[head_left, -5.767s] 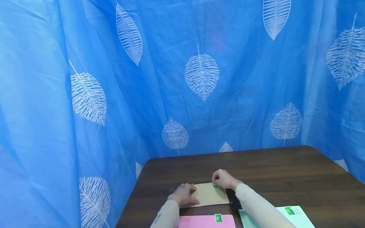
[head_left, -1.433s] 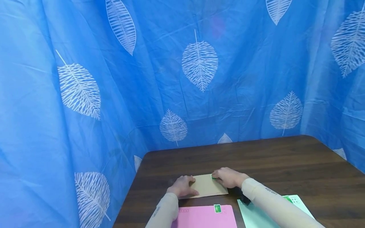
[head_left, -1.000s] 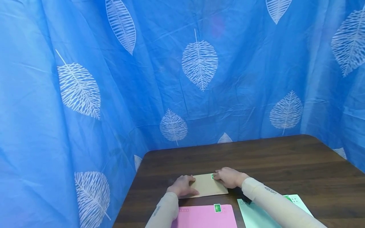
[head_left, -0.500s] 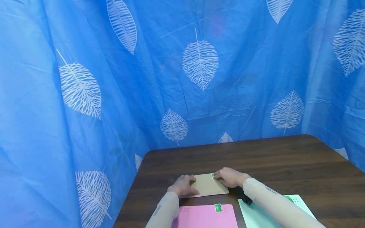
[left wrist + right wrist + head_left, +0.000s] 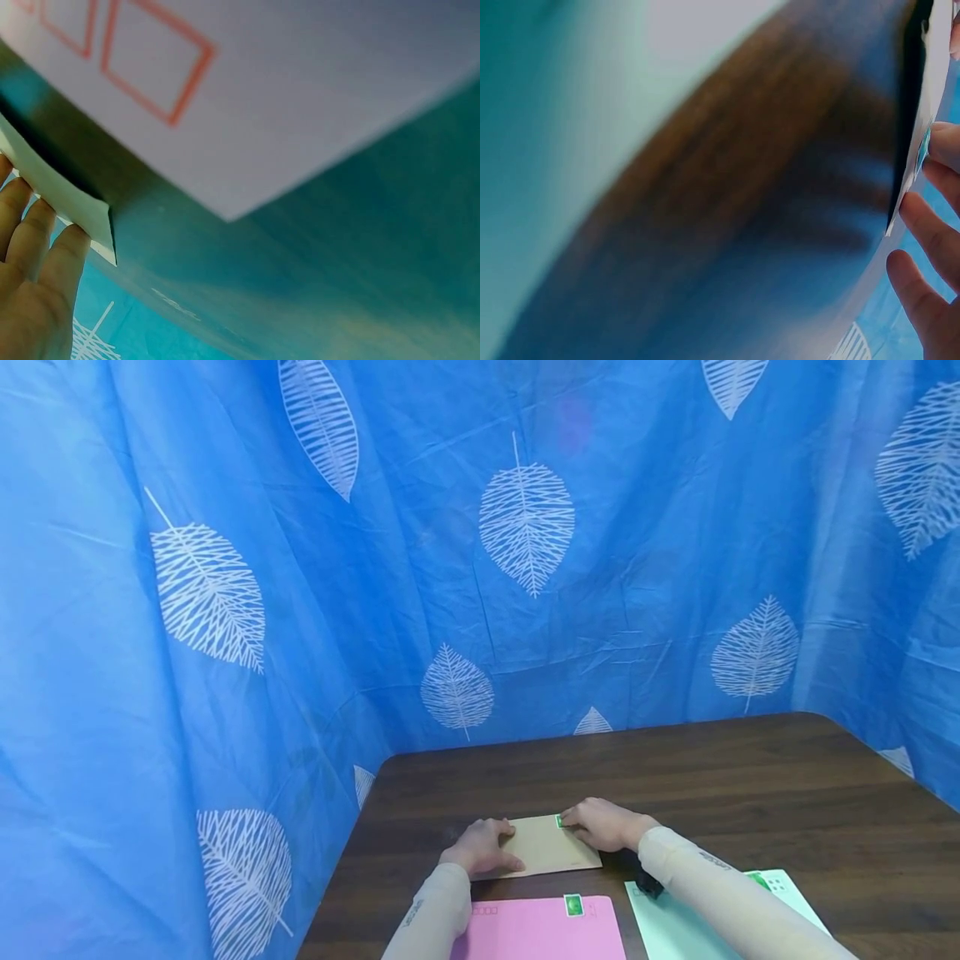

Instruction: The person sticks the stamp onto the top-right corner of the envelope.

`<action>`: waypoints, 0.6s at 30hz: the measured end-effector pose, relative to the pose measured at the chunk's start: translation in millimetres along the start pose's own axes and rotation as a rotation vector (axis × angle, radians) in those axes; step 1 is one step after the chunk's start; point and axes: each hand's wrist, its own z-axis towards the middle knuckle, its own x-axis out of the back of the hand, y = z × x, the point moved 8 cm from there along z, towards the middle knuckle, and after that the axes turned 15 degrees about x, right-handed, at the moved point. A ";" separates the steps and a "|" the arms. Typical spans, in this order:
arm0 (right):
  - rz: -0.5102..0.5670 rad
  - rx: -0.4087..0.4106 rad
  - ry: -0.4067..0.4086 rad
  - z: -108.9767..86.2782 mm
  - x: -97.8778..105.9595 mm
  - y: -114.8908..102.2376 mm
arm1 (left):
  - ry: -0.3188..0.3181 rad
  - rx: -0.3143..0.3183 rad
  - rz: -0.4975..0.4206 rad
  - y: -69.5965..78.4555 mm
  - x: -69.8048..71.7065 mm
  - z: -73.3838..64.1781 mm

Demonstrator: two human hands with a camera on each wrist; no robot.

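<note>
A tan envelope [image 5: 546, 850] lies on the dark wooden table, with a small green stamp [image 5: 559, 820] at its top right corner. My left hand [image 5: 480, 847] rests on the envelope's left end, thumb and fingers spread. In the left wrist view its fingers [image 5: 66, 259] stretch out along the envelope's edge [image 5: 71, 199]. My right hand [image 5: 603, 825] touches the stamp with its fingertips and partly covers it. The right wrist view shows those fingers [image 5: 930, 232] extended at the envelope [image 5: 930, 82], with the stamp [image 5: 923, 150] just under one fingertip.
Nearer the front lies a pink envelope [image 5: 536, 931] bearing a green stamp [image 5: 573, 905]. To its right, a mint-green envelope [image 5: 667, 922] sits partly under the right sleeve [image 5: 738, 893]. A blue leaf-patterned curtain [image 5: 570, 677] surrounds the wooden table [image 5: 712, 777].
Earliest, my right hand pinched at the stamp with curled fingers; since then its fingers have straightened and pressed on it. My left hand has kept its place on the envelope.
</note>
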 end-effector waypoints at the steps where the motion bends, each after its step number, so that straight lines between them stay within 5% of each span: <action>1: -0.002 -0.002 -0.001 -0.5 -0.1 0.6 | 0.001 -0.003 0.004 0.3 -0.7 0.4; 18: -0.006 -0.002 0.056 -10.1 12.8 1.9 | 0.022 -0.062 0.038 3.4 4.9 2.2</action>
